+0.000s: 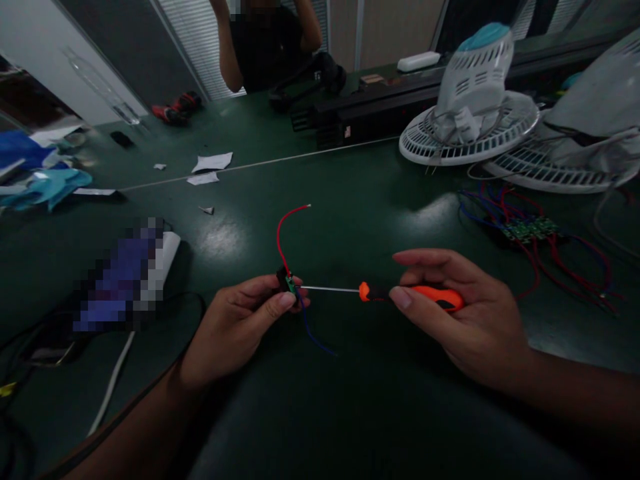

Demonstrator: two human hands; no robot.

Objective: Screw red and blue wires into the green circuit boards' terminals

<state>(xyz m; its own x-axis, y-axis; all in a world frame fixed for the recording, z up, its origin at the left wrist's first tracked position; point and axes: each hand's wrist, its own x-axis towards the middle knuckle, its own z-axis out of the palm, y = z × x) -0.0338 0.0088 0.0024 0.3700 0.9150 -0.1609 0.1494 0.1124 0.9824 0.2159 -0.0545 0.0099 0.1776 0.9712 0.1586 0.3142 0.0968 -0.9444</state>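
Observation:
Between thumb and fingers, my left hand (245, 320) pinches a small green circuit board (290, 283) with a black part at its far end. A red wire (279, 240) curves up from the board, and a blue wire (311, 335) trails down toward the table. My right hand (465, 313) grips a screwdriver (375, 291) by its orange and black handle. The screwdriver lies nearly level, its metal shaft pointing left. Its tip meets the side of the board near my left fingers; the exact contact spot is too small to make out.
Several wired circuit boards (533, 230) lie to the right, below two white fan parts (470, 133). Paper scraps (213, 162) and red-black tools (177, 109) are farther back. A partly blurred device (120, 280) and cables (113, 383) sit left. Across the table is another person (270, 47).

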